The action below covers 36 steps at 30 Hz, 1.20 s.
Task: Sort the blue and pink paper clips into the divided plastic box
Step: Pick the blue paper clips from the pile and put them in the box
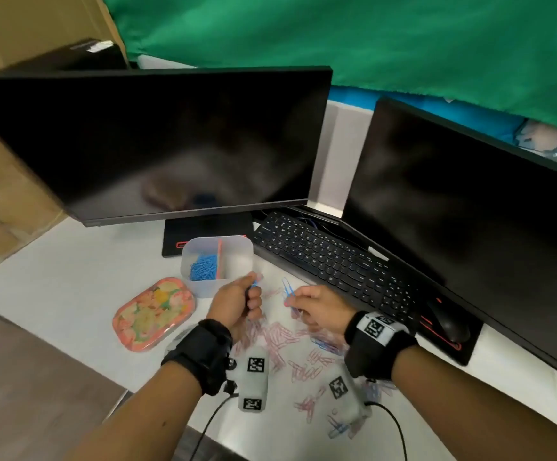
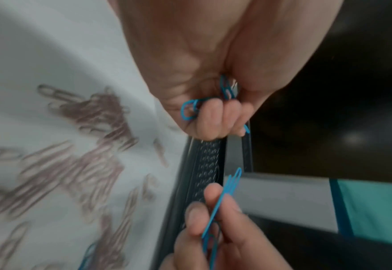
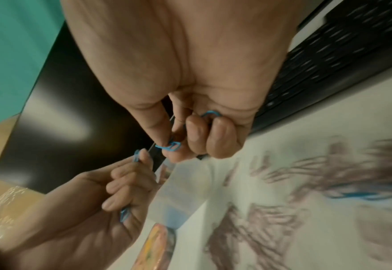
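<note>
The clear divided box (image 1: 237, 247) stands in front of the left monitor, with a heap of blue clips (image 1: 204, 266) in its left compartment; the right compartment looks empty. My left hand (image 1: 252, 287) hovers at the box's near right corner, its fingers curled round several blue clips (image 2: 189, 109). Just to its right, my right hand (image 1: 292, 299) pinches a few blue clips (image 1: 287, 289) between thumb and fingers; their ends stick up (image 2: 230, 184). Pink clips (image 1: 283, 337) lie scattered on the white table under both hands, with a few blue ones (image 1: 328, 344) among them.
A floral lid (image 1: 154, 312) lies left of the box. A black keyboard (image 1: 333, 261) runs along the right, with a mouse (image 1: 446, 322) past it. Two dark monitors (image 1: 170, 144) stand behind. More clips (image 1: 337, 427) lie near the table's front edge.
</note>
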{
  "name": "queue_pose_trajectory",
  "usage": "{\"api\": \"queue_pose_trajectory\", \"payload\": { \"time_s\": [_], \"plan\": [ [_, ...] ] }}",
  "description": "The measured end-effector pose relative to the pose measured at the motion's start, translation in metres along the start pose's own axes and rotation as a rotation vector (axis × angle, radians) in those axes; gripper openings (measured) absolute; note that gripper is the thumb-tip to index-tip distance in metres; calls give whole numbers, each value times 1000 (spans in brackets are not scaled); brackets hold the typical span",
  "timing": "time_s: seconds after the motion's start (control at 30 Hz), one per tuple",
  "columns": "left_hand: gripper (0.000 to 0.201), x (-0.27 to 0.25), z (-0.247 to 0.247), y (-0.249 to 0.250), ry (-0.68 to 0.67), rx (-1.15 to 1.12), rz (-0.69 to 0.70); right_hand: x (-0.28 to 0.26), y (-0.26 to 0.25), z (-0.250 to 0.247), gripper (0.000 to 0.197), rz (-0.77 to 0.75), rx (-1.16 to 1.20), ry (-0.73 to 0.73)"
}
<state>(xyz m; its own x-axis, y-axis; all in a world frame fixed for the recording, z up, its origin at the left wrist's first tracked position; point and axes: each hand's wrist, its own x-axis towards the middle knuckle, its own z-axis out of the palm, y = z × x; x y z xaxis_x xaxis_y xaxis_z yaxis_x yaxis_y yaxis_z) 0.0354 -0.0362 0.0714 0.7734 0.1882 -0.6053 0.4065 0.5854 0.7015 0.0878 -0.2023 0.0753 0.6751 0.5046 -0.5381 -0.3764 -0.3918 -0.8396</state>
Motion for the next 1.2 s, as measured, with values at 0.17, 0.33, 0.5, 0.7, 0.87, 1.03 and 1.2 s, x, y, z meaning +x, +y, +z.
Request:
{"api": "queue_pose_trajectory", "payload": {
  "time_s": [0.17,0.33,0.5,0.7,0.87,1.03,1.2],
  "plan": [
    [19,15,-39,52,139,-53,62,56,-46,54,22,30,-120,-64],
    [26,26,-67,80,205,-103,44,97,-80,87,19,60,-306,-2],
    [36,41,-76,89,270,-22,-11,120,-93,105,24,142,-367,47],
    [29,45,-73,96,356,49,75,134,-106,110,18,179,-277,44],
    [42,51,-76,94,376,216,125,136,-109,103,40,127,-153,5],
    [21,42,-61,84,332,410,280,110,-105,77,32,52,-97,19],
    [26,34,-32,50,115,747,432,61,-66,24,20,4,-336,159]
  ]
}}
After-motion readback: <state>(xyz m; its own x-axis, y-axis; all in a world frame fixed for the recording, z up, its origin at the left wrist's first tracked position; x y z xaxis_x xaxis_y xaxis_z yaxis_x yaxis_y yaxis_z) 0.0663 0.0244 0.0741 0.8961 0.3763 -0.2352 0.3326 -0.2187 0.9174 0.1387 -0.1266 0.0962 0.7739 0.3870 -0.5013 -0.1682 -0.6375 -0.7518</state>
